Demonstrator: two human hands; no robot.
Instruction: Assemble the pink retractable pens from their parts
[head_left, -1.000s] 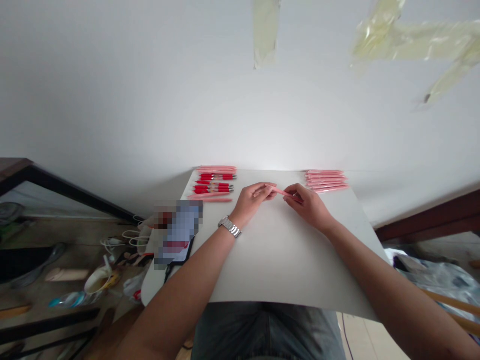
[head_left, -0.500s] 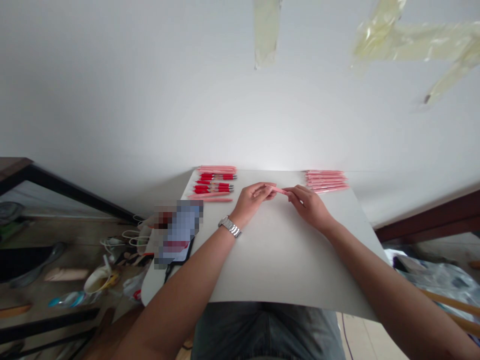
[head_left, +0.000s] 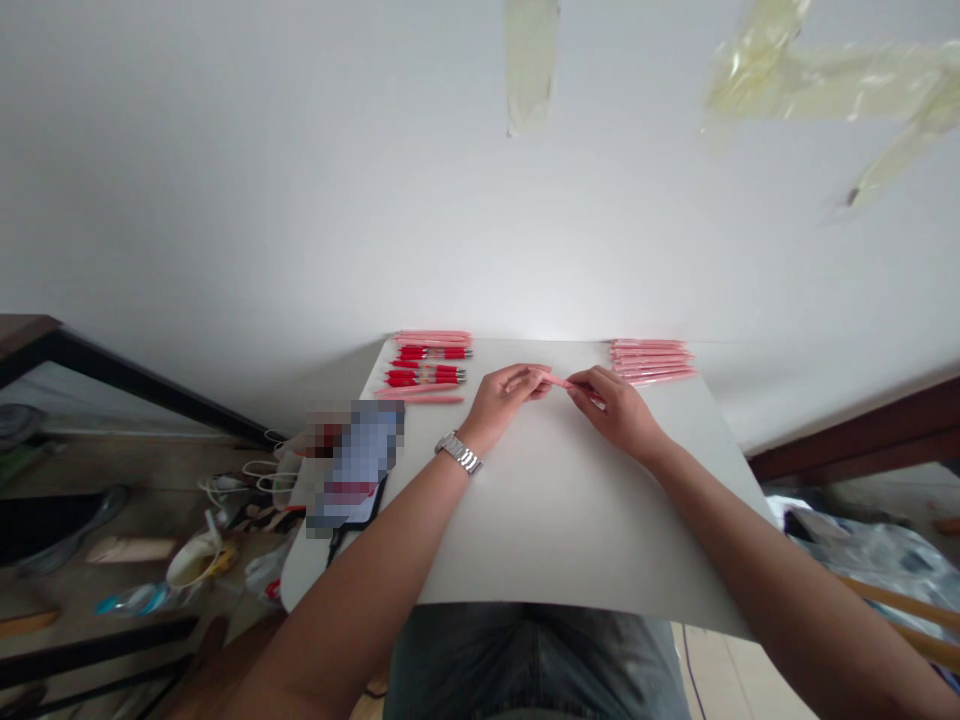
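Between both hands, above the middle of the table, is a slim pink pen, its ends covered by fingers. My left hand, with a metal watch at the wrist, pinches the pen's left part. On the other end, the fingers of my right hand are closed. Left of my hands lie red click pens in a loose group, with pink pens behind them and more pink pens in front. A row of pink pens in shiny clear wrapping rests at the back right.
The white table stands against a wall with tape strips. A blurred-out phone-like object lies at its left edge. On the floor to the left are a cup and a plastic bottle; plastic bags are at the right.
My right hand's fingertips have shifted slightly left along the pink pen. My left hand has stayed nearly in place, still holding it.
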